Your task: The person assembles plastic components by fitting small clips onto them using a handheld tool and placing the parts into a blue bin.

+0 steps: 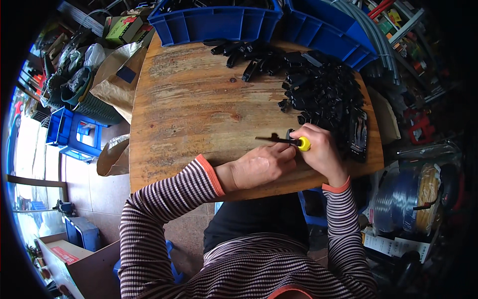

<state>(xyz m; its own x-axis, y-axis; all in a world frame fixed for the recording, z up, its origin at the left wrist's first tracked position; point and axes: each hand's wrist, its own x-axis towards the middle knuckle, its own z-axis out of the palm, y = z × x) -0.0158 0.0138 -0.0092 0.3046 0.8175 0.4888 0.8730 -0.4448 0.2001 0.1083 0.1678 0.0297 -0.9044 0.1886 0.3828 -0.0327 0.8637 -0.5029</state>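
Close to the table's front edge, my two hands meet around a slim black plastic piece (269,139) with a round yellow end (303,144). Its narrow dark part sticks out to the left and looks slightly blurred. My right hand (321,152) is closed around the yellow end, and a small dark rounded bit (290,133) shows at its fingertips. Bent fingers of my left hand (263,165) press together just under the black part; their tips are partly hidden. Beyond my right hand spreads a heap of black plastic parts (328,92).
The wooden table (189,109) has worn, rough patches. Along its far edge stand a blue crate (216,25) holding black parts and another blue bin (328,37). A brown paper bag (117,79) leans at the left; wrapped tubing coils (406,199) sit at the right.
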